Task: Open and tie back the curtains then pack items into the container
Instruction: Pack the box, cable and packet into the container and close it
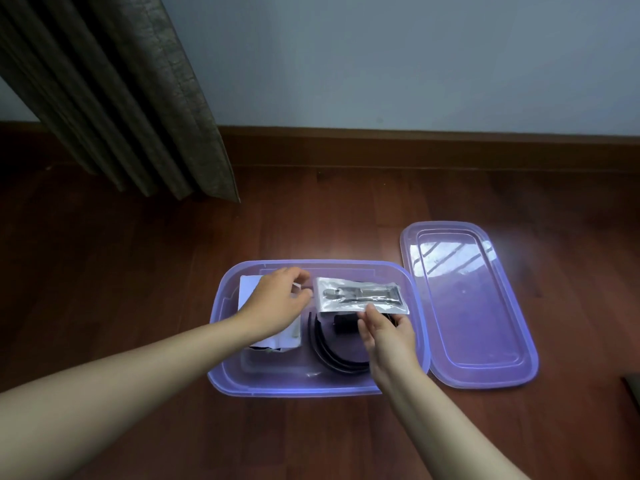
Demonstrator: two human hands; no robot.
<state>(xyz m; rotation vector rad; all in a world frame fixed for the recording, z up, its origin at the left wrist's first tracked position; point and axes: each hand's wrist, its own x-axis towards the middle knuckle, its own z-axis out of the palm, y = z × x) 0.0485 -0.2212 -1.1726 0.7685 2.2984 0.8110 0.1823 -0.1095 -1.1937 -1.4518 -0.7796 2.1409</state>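
A translucent purple container (298, 388) sits open on the wooden floor. Over it, my right hand (386, 332) pinches the near edge of a clear plastic packet (360, 295) with a grey metal item inside. My left hand (277, 303) hovers over the container's left side and pinches a small white piece (297, 286) between thumb and fingers. Beneath that hand lies a white box or card (250, 286). Black curved bands (329, 351) and a small black object (343, 323) rest on the container's bottom. A dark brown curtain (114, 98) hangs at the upper left.
The container's purple lid (471, 303) lies flat on the floor just right of it. A wooden skirting board (415, 147) runs along the pale wall behind. A dark object's corner (632, 389) shows at the right edge.
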